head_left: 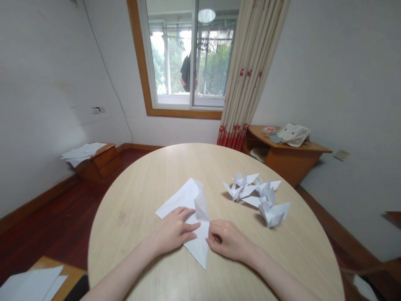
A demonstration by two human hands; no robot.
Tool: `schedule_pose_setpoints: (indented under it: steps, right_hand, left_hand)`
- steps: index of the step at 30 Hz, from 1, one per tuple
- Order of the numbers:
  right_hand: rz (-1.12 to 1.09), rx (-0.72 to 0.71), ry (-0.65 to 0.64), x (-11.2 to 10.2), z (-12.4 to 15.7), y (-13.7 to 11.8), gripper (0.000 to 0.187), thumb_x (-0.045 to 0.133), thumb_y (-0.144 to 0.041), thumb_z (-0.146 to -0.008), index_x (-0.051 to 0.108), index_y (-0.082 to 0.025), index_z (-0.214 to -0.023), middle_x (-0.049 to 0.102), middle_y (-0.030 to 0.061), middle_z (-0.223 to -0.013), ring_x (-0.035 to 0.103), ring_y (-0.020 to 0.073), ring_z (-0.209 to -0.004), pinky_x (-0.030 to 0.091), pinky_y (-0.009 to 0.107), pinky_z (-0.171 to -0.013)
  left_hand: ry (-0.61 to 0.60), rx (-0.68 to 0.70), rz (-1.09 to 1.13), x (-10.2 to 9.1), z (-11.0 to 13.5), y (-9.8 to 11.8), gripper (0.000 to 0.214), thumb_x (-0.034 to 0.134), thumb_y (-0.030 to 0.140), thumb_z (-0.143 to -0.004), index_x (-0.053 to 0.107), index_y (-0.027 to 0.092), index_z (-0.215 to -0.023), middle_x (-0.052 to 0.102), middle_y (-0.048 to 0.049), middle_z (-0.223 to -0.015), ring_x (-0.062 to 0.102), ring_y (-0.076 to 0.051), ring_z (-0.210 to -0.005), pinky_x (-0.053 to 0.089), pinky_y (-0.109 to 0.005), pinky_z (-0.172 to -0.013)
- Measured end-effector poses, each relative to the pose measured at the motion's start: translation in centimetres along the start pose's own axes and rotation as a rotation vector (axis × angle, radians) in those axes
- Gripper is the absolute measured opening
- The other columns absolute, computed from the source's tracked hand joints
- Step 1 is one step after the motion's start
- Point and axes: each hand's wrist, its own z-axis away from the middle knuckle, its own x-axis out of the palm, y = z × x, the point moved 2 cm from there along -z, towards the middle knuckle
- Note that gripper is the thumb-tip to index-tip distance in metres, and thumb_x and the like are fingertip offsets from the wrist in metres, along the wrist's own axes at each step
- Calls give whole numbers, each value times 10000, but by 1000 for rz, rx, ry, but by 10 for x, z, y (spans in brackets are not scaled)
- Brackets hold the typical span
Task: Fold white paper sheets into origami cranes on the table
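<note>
A partly folded sheet of white paper point(180, 200) lies on the round wooden table, one flap standing up a little near its upper right side. My left hand point(177, 230) rests on it, fingers spread and pressing the sheet down. At the paper's right edge, my right hand point(227, 238) is closed, with thumb and curled fingertips meeting at the edge by the crease. Its grip on the edge is partly hidden by the fingers. To the right of my right hand sit several folded white paper cranes point(272, 213), bunched together.
The pale round table point(140, 179) fills the middle. White sheets point(83, 151) lie on a low cabinet at left, and more paper point(31, 284) is at lower left. A corner desk point(285, 161) holding a cloth bag point(294, 133) stands at right, beside the curtain point(247, 75).
</note>
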Motion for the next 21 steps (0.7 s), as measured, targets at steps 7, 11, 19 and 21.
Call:
schedule_pose_setpoints:
  steps: [7, 11, 19, 21]
  right_hand:
    - [-63, -56, -65, 3, 4, -12, 164, 538, -64, -705, 523, -196, -610, 532, -38, -593, 480, 122, -569, 365, 228, -580]
    - [-87, -99, -90, 4, 6, -18, 175, 533, -58, -664, 479, -204, -584, 505, -50, -567, 466, 119, -559, 362, 230, -574]
    - [-101, -126, -146, 4, 8, -26, 226, 526, -83, -627, 359, -219, -558, 454, -62, -565, 428, 116, -557, 352, 238, -581]
    - [-103, -135, -167, 5, 9, -27, 224, 517, -83, -619, 351, -221, -559, 458, -60, -569, 430, 115, -561, 354, 236, -589]
  left_hand:
    - [2, 1, -31, -2, 0, 3, 299, 552, 357, -930, 649, 310, -1209, 533, -74, -1328, 456, -295, -1210, 402, -451, -996]
    - [2, 13, -56, -3, 0, 3, 291, 546, 357, -933, 649, 316, -1203, 529, -67, -1327, 463, -289, -1200, 407, -449, -989]
    - [-11, 5, -67, -3, -1, 4, 288, 574, 334, -921, 651, 313, -1198, 527, -68, -1332, 464, -291, -1200, 411, -449, -988]
    - [-7, 5, -64, -3, -1, 3, 291, 573, 330, -922, 649, 313, -1202, 526, -69, -1336, 467, -291, -1200, 414, -448, -987]
